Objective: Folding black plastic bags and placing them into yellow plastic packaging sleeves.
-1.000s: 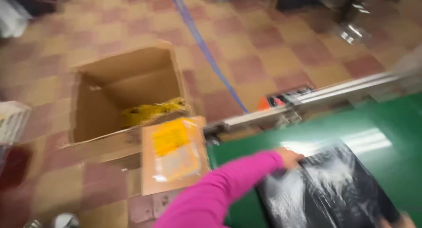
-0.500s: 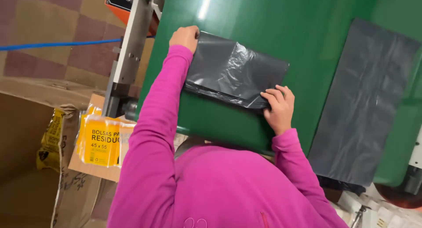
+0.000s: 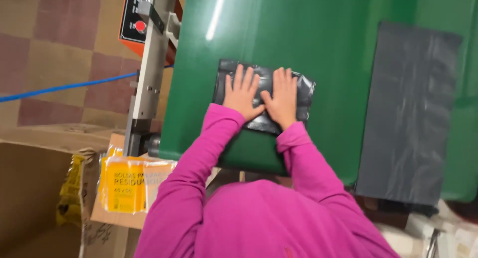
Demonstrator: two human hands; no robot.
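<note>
Both hands, left hand and right hand, pressed flat with fingers spread wide on folded dark plastic bag at frame centre on green desk, seemingly to flatten it, gripping nothing.

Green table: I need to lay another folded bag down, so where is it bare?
The green table is bare between the folded black bag under both hands and the flat grey sheet, and beyond the bag. Crowded: left edge by the metal rail.
</note>
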